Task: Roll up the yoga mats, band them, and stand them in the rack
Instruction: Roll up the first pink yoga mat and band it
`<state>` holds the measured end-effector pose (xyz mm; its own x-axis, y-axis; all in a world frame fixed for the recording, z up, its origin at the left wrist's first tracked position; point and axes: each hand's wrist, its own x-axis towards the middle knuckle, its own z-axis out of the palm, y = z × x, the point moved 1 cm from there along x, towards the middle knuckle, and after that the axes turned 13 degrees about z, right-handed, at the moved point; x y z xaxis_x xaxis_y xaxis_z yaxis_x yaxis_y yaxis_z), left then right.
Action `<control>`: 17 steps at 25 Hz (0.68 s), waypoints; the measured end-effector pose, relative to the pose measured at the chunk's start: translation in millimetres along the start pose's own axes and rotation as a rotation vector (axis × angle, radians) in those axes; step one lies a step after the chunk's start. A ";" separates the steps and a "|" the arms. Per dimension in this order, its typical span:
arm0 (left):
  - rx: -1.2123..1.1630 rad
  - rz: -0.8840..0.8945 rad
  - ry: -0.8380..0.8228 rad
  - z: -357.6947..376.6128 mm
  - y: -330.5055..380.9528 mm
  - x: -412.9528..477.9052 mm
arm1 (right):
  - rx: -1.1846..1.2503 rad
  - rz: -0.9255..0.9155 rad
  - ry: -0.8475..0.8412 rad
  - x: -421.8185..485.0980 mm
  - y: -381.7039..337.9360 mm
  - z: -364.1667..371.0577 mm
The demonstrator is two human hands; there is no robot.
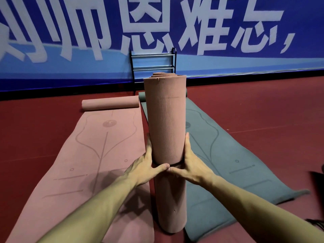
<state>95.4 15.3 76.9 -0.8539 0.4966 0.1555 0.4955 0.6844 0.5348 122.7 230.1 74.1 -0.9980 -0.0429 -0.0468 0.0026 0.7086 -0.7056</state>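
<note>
A rolled pink yoga mat stands upright on the floor in front of me, its lower end between two spread mats. A thin black band circles it about midway up. My left hand and my right hand wrap round the roll from either side at the band, thumbs meeting in front. A black metal rack stands against the blue wall behind the roll.
A pink mat lies spread on the left, its far end partly rolled. A grey-green mat lies spread on the right. Dark red floor surrounds them. Some dark thing shows at the right edge.
</note>
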 end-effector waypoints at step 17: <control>-0.605 0.164 -0.036 140.8 244.7 109.8 | -0.083 0.455 0.312 -116.5 113.2 -257.7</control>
<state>145.3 312.4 107.9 -0.7633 0.5944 0.2531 0.4326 0.1794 0.8835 223.0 496.8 182.0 -0.8691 0.4816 -0.1131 0.4449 0.6610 -0.6042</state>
